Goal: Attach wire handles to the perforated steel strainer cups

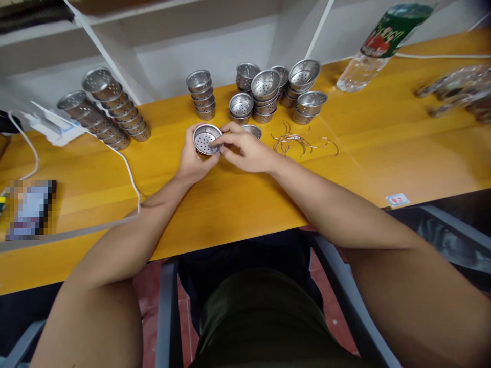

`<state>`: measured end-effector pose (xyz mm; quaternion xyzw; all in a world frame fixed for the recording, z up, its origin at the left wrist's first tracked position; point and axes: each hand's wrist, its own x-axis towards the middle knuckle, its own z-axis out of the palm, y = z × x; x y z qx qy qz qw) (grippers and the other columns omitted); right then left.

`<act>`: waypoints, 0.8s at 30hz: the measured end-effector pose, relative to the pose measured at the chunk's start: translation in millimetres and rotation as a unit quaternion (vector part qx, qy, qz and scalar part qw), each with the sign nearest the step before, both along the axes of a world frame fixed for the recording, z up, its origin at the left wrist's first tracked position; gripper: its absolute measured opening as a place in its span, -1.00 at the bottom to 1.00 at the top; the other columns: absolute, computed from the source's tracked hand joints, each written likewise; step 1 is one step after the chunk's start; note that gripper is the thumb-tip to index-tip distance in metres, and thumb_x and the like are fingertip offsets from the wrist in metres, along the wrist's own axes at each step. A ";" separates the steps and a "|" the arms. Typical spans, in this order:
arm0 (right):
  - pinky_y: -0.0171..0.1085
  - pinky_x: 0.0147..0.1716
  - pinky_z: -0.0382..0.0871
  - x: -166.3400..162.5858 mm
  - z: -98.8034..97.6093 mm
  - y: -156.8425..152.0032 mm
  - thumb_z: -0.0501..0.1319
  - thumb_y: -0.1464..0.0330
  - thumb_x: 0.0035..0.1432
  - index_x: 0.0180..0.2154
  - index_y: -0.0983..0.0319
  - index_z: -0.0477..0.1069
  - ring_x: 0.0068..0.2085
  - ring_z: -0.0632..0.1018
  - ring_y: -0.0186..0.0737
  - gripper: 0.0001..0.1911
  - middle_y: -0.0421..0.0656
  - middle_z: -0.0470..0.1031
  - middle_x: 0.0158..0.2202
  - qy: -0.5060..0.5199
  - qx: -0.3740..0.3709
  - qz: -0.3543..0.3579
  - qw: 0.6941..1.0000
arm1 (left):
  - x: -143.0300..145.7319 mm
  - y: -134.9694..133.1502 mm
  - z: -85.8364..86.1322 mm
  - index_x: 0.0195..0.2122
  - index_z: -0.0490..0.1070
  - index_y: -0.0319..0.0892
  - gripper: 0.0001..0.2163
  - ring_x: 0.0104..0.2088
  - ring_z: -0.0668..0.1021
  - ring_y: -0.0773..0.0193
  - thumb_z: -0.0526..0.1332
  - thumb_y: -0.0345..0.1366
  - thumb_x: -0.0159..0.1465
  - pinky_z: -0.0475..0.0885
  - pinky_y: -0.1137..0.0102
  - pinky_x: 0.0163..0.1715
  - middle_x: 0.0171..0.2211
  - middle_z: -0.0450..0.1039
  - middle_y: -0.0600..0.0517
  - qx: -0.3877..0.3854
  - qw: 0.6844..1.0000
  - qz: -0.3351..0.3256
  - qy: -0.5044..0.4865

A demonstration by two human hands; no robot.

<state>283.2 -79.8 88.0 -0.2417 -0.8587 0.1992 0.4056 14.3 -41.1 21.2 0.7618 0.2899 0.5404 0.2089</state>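
Note:
My left hand point(192, 157) is wrapped round a small perforated metal strainer cup point(203, 142), its open mouth tilted up toward me. From the right, my right hand point(245, 148) reaches over the rim, with a fingertip inside the cup and the thumb by its outer edge. A thin curved line shows inside the cup; whether it is a wire is too small to tell. Just behind my right hand another strainer cup point(252, 131) stands partly hidden. To the right of it lies a loose heap of thin curved wire pieces point(293, 143).
Stacks of strainer cups stand at the back left point(103, 87), the back middle point(199, 82) and right of centre point(266, 86). A plastic bottle point(362, 66) leans in view behind them. A white cable point(128, 171) crosses the wooden table point(238, 209) near a blurred phone point(32, 209).

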 end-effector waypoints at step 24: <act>0.16 0.39 0.38 78.6 59.9 -7.9 0.61 -0.09 0.71 0.25 0.07 0.80 0.42 0.43 0.41 -0.57 0.22 0.68 0.17 -0.141 -0.009 -0.213 0.967 | -4.4 -3.6 -3.9 0.67 0.17 0.20 -0.17 0.45 0.71 -0.11 0.54 0.08 0.50 0.74 -0.03 0.33 0.69 0.41 -0.26 -0.087 0.993 -0.002 0.080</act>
